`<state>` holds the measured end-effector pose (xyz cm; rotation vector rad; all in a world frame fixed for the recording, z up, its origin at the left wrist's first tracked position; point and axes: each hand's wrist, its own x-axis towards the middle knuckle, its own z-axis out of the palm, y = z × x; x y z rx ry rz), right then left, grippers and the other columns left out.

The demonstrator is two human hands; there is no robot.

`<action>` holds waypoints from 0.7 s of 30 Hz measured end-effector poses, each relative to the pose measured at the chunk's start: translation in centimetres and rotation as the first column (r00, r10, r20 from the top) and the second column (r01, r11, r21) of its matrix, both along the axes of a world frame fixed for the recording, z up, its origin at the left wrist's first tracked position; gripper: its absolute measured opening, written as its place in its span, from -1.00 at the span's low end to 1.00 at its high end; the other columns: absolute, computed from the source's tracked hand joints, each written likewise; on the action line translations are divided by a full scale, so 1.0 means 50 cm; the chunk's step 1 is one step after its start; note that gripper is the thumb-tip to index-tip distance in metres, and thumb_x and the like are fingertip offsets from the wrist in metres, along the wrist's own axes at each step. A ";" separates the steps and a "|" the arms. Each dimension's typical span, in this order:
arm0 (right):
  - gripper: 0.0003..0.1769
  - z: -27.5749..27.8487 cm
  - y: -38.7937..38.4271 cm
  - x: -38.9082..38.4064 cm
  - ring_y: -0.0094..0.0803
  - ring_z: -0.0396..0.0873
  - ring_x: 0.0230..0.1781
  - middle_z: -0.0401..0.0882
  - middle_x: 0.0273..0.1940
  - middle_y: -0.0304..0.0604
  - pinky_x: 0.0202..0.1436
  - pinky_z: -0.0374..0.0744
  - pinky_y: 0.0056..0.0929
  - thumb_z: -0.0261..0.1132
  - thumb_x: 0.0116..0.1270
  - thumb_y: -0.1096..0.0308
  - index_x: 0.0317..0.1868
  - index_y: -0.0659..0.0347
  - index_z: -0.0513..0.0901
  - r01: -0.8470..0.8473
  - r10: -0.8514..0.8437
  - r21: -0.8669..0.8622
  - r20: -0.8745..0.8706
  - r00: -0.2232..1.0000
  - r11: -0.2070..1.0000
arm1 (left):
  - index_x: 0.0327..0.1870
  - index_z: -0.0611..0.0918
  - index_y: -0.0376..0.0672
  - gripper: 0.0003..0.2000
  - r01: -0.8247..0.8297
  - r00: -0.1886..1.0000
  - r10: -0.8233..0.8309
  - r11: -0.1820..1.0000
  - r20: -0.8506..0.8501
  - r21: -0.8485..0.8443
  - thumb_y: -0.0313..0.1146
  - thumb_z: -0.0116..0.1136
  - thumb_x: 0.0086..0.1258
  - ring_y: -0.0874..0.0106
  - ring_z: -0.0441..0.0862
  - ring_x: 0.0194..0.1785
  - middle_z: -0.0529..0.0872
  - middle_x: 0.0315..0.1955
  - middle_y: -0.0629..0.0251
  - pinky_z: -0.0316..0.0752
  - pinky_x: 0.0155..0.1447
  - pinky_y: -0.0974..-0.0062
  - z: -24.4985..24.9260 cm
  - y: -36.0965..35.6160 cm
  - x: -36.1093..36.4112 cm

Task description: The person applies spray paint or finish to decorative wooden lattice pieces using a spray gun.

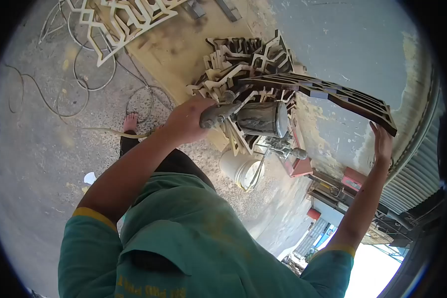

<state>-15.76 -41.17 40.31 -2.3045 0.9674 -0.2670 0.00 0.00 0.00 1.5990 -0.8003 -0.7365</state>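
My left hand is closed around the handle of a spray gun. Its dark, paint-stained metal cup lies sideways in my view, to the right of the fist. At the far right, my right hand holds up the near end of a dark brown lattice panel, which is tilted. Part of those fingers is hidden by the panel's edge. Behind the cup, a pile of cut lattice pieces, some pale and some dark, leans near the wall.
A white bucket stands below the spray gun. Hoses loop over the concrete floor at left. A pale lattice panel lies at the top on a tan board. A grey peeling wall rises behind.
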 end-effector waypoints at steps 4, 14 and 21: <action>-0.30 -0.010 -0.032 -0.021 -0.35 0.37 0.34 0.30 0.39 -0.13 0.42 0.38 -0.17 0.10 0.46 0.34 0.55 0.11 0.07 -0.021 0.021 0.003 0.027 0.999 1.000 | 0.09 0.58 -0.09 -0.52 -0.046 0.998 0.046 0.999 0.048 -0.016 -0.44 0.27 0.03 0.06 0.58 0.06 0.61 -0.05 0.10 0.51 0.10 0.22 -0.022 -0.007 -0.001; -0.59 -0.057 -0.041 0.020 -0.29 0.48 0.19 0.59 0.09 -0.08 0.16 0.47 -0.32 0.12 0.51 0.21 0.32 -0.04 0.52 -0.260 0.286 -0.800 -0.115 0.951 0.541 | 0.11 0.56 -0.24 -0.48 -0.073 0.991 0.081 0.994 0.106 -0.083 -0.55 0.25 -0.02 0.07 0.60 0.01 0.61 -0.10 0.05 0.49 0.11 0.30 0.035 0.050 -0.065; -0.71 -0.054 -0.093 -0.018 -0.37 0.50 -0.12 0.56 -0.15 -0.16 0.01 0.45 -0.44 0.28 0.40 0.19 -0.07 0.25 0.70 -0.317 0.570 -0.803 0.034 0.821 0.505 | 0.07 0.58 -0.25 -0.48 -0.275 0.958 0.270 0.961 0.096 0.038 -0.65 0.12 -0.06 0.20 0.63 -0.01 0.65 -0.14 0.12 0.48 0.12 0.39 0.090 0.184 -0.214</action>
